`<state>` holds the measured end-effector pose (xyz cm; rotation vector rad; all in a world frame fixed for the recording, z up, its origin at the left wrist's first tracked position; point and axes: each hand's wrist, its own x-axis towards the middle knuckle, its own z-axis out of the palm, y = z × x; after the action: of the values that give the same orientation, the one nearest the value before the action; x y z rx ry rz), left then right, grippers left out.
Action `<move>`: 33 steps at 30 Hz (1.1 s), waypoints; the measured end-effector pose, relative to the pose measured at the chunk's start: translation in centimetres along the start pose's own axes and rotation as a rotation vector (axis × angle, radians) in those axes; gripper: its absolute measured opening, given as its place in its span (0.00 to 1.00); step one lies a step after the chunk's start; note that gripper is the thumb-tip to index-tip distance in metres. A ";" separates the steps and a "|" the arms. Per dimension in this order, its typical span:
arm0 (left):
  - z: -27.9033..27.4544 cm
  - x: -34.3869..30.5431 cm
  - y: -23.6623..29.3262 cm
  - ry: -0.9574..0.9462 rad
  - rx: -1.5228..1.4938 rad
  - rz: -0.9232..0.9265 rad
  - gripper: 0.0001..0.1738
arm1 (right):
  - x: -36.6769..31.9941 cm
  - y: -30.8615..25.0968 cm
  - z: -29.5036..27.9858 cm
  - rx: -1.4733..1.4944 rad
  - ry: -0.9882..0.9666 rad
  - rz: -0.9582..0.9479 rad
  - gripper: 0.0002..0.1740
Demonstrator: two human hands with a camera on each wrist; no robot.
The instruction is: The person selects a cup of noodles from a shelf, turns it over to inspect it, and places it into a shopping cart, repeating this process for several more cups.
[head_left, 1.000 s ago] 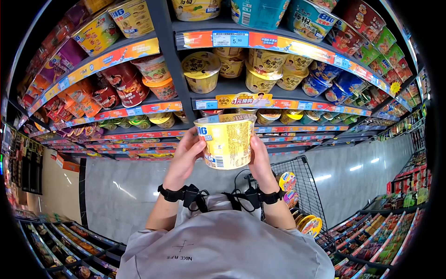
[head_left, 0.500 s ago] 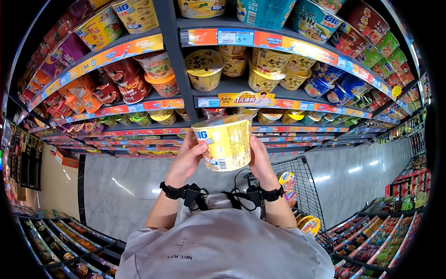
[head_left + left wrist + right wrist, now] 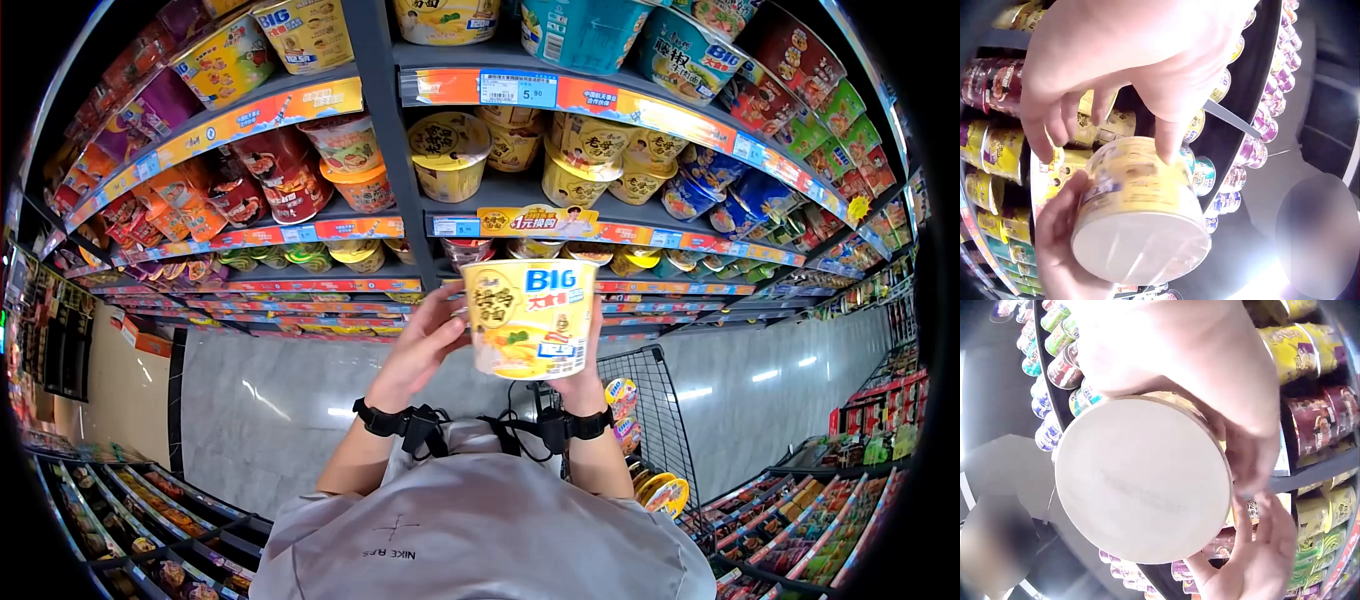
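A yellow instant noodle cup [image 3: 528, 320] is held upright before the chest, its front with the blue "BIG" lettering now facing the head camera. My right hand [image 3: 580, 362] grips it from the right side; its fingers go round behind the cup and are partly hidden. At the cup's left stands my left hand [image 3: 418, 345], fingers loosely extended. In the left wrist view, that hand's thumb [image 3: 1168, 139] overlaps the cup's side while the other fingers spread apart. The right wrist view looks onto the cup's pale, round base [image 3: 1144, 481].
Shelves of noodle cups fill the front, with a price-label rail [image 3: 620, 100] and similar yellow cups [image 3: 448, 158] on the tier below. At the right stands a wire shopping cart [image 3: 650, 400] with several cups [image 3: 662, 492] in it. Behind, more shelves [image 3: 130, 530] line the aisle.
The noodle cup has turned from its barcode side to its picture front and shifted slightly right. My left hand's fingers have loosened from it; the right hand keeps its grip.
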<state>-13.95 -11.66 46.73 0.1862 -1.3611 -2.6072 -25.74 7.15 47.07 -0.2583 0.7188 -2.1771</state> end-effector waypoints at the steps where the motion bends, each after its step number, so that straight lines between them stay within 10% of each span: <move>1: -0.4 0.0 -0.6 0.000 0.000 0.001 0.32 | 0.0 0.2 0.5 -0.129 0.080 -0.021 0.40; 3: -1.2 0.0 -1.6 -0.045 -0.358 -0.153 0.29 | 1.5 2.0 -2.7 -0.425 0.141 -0.117 0.37; 5: -1.6 0.1 -1.3 -0.038 -0.333 -0.166 0.30 | 2.0 1.6 -3.5 -0.344 0.179 -0.122 0.29; 7: -2.1 0.3 -1.0 0.057 -0.150 -0.117 0.30 | 2.0 0.5 -2.9 -0.868 0.213 -0.251 0.22; 20: -1.6 -0.6 -0.1 0.107 0.062 -0.025 0.33 | 1.1 0.9 -1.2 -0.204 0.054 -0.077 0.22; 33: -2.4 -0.7 0.6 0.117 -0.038 -0.118 0.31 | 1.1 2.3 -3.4 -0.562 0.189 -0.164 0.21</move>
<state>-12.72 -13.70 45.88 0.4181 -1.2975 -2.6672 -26.38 6.56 42.91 -0.4123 1.4597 -2.1266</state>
